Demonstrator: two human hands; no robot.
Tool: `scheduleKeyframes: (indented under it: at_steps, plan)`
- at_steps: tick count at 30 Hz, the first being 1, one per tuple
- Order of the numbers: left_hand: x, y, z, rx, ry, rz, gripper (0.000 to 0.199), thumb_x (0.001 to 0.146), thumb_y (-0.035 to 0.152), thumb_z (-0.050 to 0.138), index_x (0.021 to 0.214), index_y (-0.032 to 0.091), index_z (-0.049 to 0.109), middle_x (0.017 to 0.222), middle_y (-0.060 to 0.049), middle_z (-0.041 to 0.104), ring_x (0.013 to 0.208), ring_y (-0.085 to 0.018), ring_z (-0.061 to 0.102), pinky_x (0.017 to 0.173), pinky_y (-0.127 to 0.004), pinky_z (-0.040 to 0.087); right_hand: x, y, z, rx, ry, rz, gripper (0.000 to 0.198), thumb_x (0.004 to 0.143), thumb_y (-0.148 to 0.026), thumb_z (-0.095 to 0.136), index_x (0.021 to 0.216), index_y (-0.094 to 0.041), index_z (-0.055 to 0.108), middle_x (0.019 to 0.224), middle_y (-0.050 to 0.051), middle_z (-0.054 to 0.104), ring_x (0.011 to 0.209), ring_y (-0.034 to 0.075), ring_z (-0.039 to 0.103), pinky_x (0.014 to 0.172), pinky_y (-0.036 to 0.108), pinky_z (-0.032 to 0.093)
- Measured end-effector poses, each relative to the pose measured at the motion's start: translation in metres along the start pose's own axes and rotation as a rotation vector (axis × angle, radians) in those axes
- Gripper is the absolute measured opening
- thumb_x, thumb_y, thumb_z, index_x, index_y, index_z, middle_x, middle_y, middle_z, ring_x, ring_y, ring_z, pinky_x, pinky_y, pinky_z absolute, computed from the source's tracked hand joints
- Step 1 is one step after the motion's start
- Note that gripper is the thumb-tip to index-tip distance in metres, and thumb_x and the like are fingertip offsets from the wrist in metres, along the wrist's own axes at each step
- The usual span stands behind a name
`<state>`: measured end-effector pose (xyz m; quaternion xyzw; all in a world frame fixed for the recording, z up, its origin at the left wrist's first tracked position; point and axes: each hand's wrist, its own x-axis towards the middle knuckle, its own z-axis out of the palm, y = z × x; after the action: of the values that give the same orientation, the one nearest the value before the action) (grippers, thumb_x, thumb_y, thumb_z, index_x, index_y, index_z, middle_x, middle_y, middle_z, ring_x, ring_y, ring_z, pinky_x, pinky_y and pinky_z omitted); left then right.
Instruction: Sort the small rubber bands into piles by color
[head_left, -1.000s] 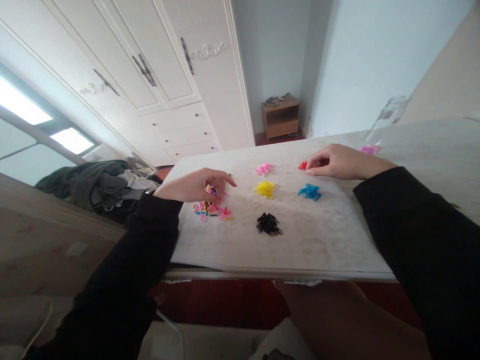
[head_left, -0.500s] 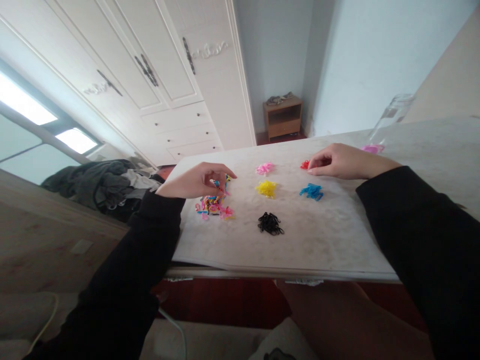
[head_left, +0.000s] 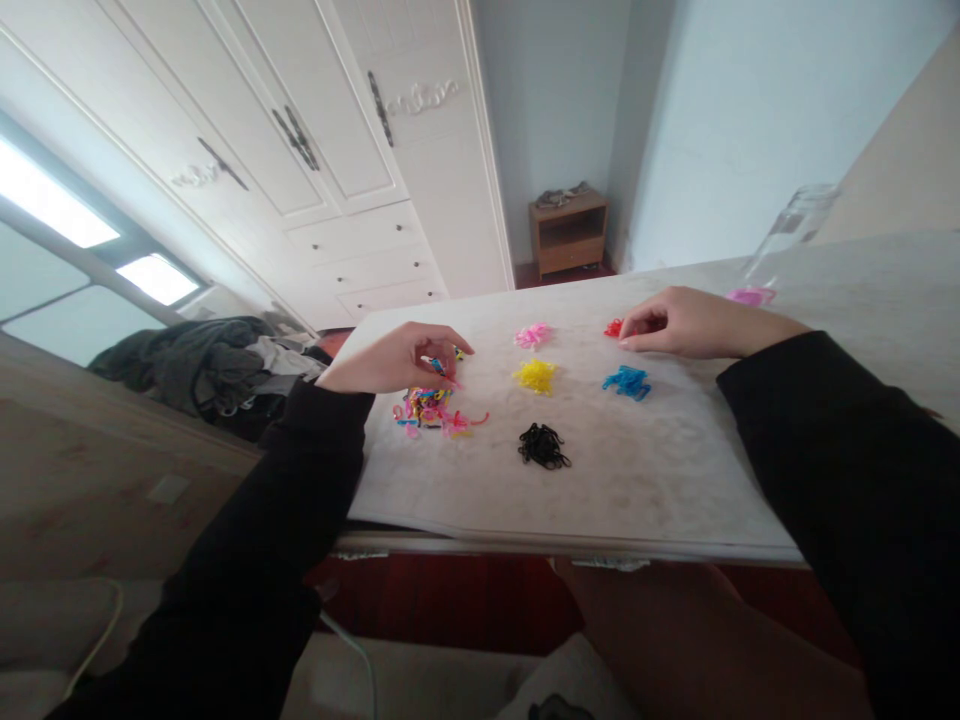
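My left hand (head_left: 394, 360) is over a pile of mixed-colour small elastic bands (head_left: 429, 408) at the table's left. Its index finger stretches forward, apart from the thumb, and a few bands show between them. My right hand (head_left: 679, 322) has its fingertips pressed together at the red elastic bands (head_left: 613, 328). Whatever is between those fingertips is hidden. Separate heaps of pink bands (head_left: 532, 335), yellow bands (head_left: 535, 377), blue bands (head_left: 627, 382) and black bands (head_left: 544, 446) lie between my hands.
A clear bottle (head_left: 791, 230) with something pink at its base stands at the back right of the white table (head_left: 630, 490). Beyond the table are a white wardrobe (head_left: 442, 180) and a small wooden nightstand (head_left: 570, 235). Dark clothes (head_left: 195, 370) are heaped at left.
A reddish-pink band now sticks out to the right from the mixed pile. Bands beneath my left hand have shifted slightly. My right hand stays by the red heap, and the view has moved a little.
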<state>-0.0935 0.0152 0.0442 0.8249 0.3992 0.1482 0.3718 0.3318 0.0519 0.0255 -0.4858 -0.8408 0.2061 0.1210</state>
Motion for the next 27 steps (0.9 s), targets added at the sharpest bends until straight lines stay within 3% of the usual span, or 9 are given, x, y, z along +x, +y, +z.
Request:
scheduleKeyframes:
  at_steps: [9,18,27]
  plan:
    - [0.0011,0.0002,-0.0015,0.073,0.075,-0.059,0.049,0.077,0.036,0.093,0.120,0.018,0.077,0.093,-0.007,0.082,0.075,-0.016,0.077,0.066,-0.024,0.061,-0.0008,-0.0013,0.0009,0.014,-0.004,0.004,0.034,0.078,-0.056,0.072,0.081,-0.023,0.082,0.096,0.006,0.083,0.075,0.022,0.066,0.069,0.036,0.047]
    - [0.0004,-0.0023,-0.0032,0.125,0.127,-0.063,0.048,0.077,0.039,0.094,0.118,0.020,0.079,0.089,-0.006,0.083,0.073,-0.017,0.078,0.064,-0.024,0.061,-0.0002,0.0000,0.0019,-0.004,-0.015,0.002,0.035,0.079,-0.057,0.073,0.079,-0.023,0.081,0.096,0.006,0.083,0.074,0.022,0.065,0.070,0.037,0.046]
    - [0.0020,-0.0073,-0.0036,0.060,0.096,-0.097,0.049,0.074,0.034,0.093,0.119,0.020,0.078,0.095,-0.008,0.085,0.076,-0.019,0.081,0.065,-0.026,0.062,-0.0001,0.0014,0.0017,-0.008,-0.026,0.002,0.038,0.081,-0.060,0.073,0.082,-0.023,0.082,0.096,0.007,0.082,0.075,0.022,0.064,0.070,0.038,0.046]
